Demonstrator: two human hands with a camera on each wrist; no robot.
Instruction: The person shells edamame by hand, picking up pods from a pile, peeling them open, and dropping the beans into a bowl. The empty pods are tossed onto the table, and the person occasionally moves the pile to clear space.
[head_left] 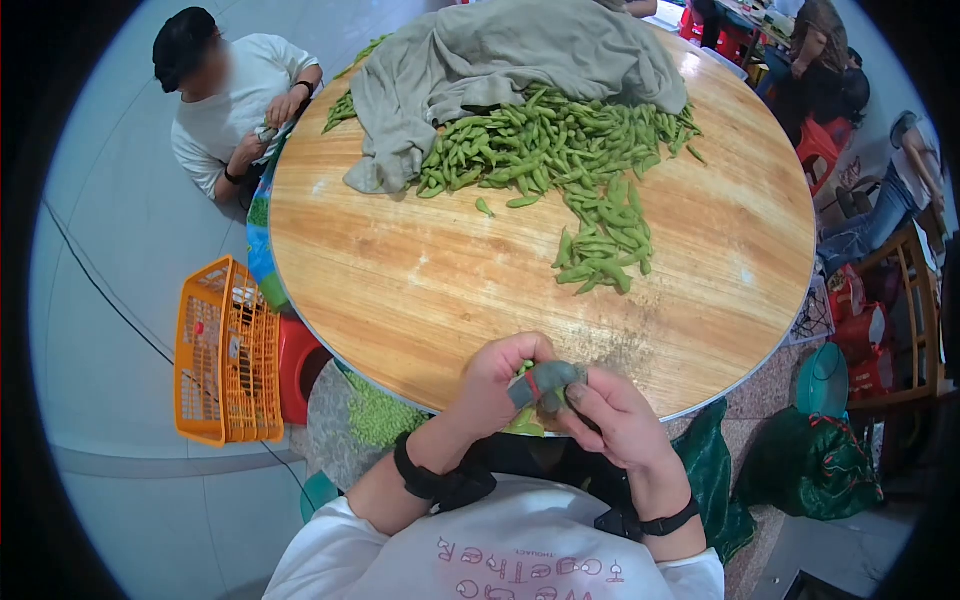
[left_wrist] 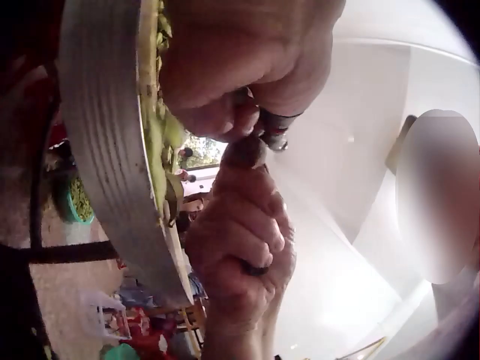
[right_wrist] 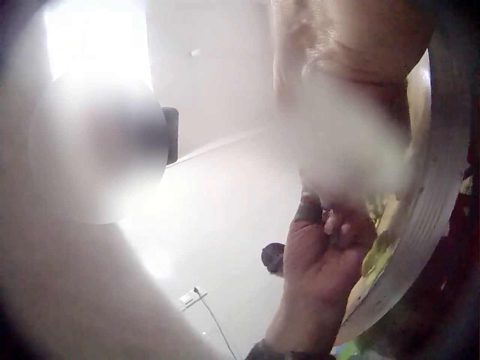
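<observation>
My left hand (head_left: 497, 378) is curled at the near edge of the table, with a dark grey cover banded in red (head_left: 545, 383) on its thumb. Green shows between its fingers, part of a soybean pod (head_left: 526, 367) mostly hidden by the hand. My right hand (head_left: 622, 412) meets it from the other side, thumb and fingers pinching at the pod's end right by the covered thumb. In the left wrist view the right hand (left_wrist: 236, 232) has curled fingers and a dark-stained thumb tip. Below the hands, green pods (head_left: 525, 424) lie at the table's rim.
A large pile of green soybean pods (head_left: 560, 140) lies across the round wooden table (head_left: 400, 270), partly under a grey cloth (head_left: 520, 50). A smaller heap (head_left: 605, 240) is nearer. Shelled beans (head_left: 380, 412) lie lower left, beside an orange basket (head_left: 228, 350). Another person (head_left: 240, 100) sits left.
</observation>
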